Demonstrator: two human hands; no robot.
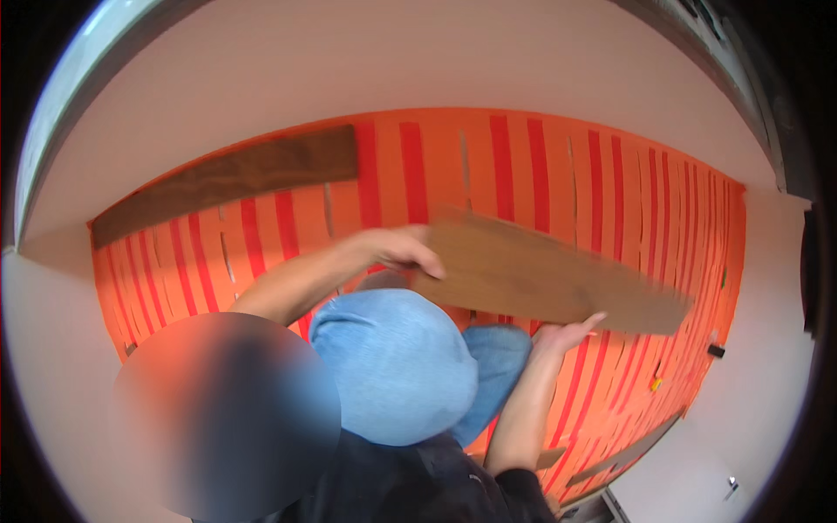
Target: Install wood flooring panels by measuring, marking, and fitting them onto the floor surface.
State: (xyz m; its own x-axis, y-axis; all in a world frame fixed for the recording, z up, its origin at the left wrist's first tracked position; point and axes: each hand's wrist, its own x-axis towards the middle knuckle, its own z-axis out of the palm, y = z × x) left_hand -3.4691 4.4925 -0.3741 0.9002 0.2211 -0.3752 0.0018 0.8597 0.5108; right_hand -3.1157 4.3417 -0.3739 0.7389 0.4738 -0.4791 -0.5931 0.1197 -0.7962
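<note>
A brown wood-look floor plank (540, 270) hangs tilted in front of me, above the orange floor, its right end lower and a little blurred. My left hand (408, 250) grips its left end, the thumb on top and the other fingers hidden beneath. Under the near edge, toward the right end, my right hand (568, 333) supports the plank with fingers stretched along it. A darker plank (253, 170) lies on the floor along the far left wall. My knees in light blue jeans (397, 366) are bent just below the held plank.
Orange underlay (445, 166) with red tape strips and narrow gaps covers the floor. Pale walls (418, 61) border it. At the right lie a small black object (716, 351), a yellow one (656, 383) and another plank (628, 449). A blurred disc covers the lower left.
</note>
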